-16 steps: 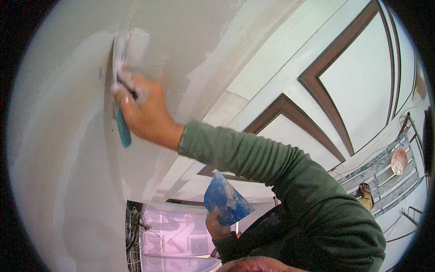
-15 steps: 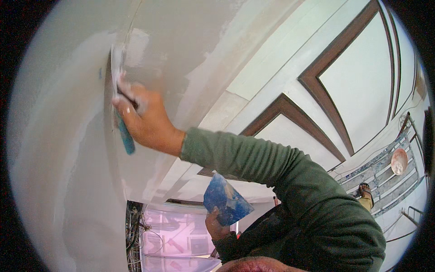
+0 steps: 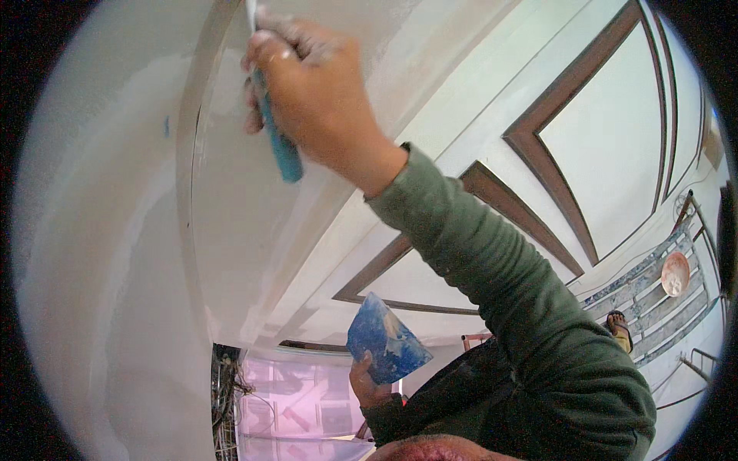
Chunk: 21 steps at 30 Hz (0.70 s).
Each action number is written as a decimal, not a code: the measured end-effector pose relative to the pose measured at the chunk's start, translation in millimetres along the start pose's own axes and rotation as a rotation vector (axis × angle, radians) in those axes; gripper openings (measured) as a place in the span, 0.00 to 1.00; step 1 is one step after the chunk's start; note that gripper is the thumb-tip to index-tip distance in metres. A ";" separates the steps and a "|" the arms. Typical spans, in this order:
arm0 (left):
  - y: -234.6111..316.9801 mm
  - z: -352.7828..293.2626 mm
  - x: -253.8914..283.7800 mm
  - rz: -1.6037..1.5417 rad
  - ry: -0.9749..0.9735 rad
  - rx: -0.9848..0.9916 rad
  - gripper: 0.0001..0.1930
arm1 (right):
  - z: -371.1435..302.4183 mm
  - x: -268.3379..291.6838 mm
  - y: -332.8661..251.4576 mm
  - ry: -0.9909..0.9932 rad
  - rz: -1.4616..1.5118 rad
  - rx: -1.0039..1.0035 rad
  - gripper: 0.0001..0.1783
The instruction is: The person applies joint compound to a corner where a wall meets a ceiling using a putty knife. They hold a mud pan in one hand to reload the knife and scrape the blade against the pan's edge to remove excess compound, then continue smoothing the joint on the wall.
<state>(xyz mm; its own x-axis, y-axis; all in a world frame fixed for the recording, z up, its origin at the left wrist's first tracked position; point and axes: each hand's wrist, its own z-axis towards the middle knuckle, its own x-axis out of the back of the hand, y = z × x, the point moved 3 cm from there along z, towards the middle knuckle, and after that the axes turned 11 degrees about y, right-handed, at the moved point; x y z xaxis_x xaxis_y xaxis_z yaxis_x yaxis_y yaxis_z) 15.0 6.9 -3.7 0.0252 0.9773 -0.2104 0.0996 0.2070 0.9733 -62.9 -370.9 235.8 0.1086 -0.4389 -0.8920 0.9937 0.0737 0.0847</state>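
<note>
Two hands, two things held: one blue board [image 3: 387, 344], one teal-handled tool [image 3: 281, 152]. Left hand [image 3: 370, 388] has its thumb on the board's face, other fingers mostly hidden. Up and left of the board, the right hand [image 3: 327, 96] is clamped round the tool; its far end's cut off. Right of the board: one orange bowl [image 3: 675, 270], one sandaled foot [image 3: 617, 329]. Wires [image 3: 244, 384] dangle left of it. The green sleeve [image 3: 492, 288] blocks some brown trim [image 3: 542, 157] above it.

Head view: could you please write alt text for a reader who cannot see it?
The right hand grips a teal-handled tool before a pale, patchy surface, while the left hand holds a blue board smeared with pale paste. At right, a bowl rests on a slatted platform.
</note>
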 end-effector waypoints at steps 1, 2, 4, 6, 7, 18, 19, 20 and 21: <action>0.3 1.1 1.5 -0.004 -0.018 0.000 0.20 | -6.9 -3.5 8.3 0.003 0.017 -0.027 0.17; 0.0 3.3 3.6 -0.005 -0.020 0.000 0.20 | -14.2 -8.3 14.2 0.002 0.026 -0.047 0.18; -2.9 8.2 6.6 0.028 -0.006 0.003 0.20 | -31.0 -15.4 24.6 -0.001 0.047 -0.110 0.18; 0.7 0.7 1.2 0.037 0.013 -0.014 0.20 | -51.1 -25.9 42.9 -0.004 0.075 -0.183 0.18; 1.5 -1.5 -0.9 0.052 0.029 -0.027 0.20 | -60.9 -31.6 52.4 -0.005 0.090 -0.190 0.18; 0.1 5.8 11.6 -0.014 -0.030 -0.019 0.24 | -88.5 -12.2 53.9 -0.088 -0.020 -0.062 0.21; 0.1 5.6 9.4 -0.020 -0.068 -0.012 0.25 | -72.2 -2.9 44.8 -0.069 -0.029 -0.027 0.22; -0.5 5.1 6.3 -0.015 -0.077 -0.005 0.25 | -53.5 4.1 35.1 -0.050 0.053 -0.046 0.22; -1.5 5.3 5.1 -0.025 -0.048 -0.009 0.24 | -39.0 6.2 25.4 -0.050 0.053 -0.043 0.22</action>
<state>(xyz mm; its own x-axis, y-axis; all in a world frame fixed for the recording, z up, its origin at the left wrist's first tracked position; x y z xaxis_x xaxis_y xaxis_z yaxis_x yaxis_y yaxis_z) 20.3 11.3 -6.7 0.0706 0.9685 -0.2389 0.0917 0.2322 0.9683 -38.1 -336.8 215.1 0.1629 -0.4776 -0.8633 0.9845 0.1357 0.1107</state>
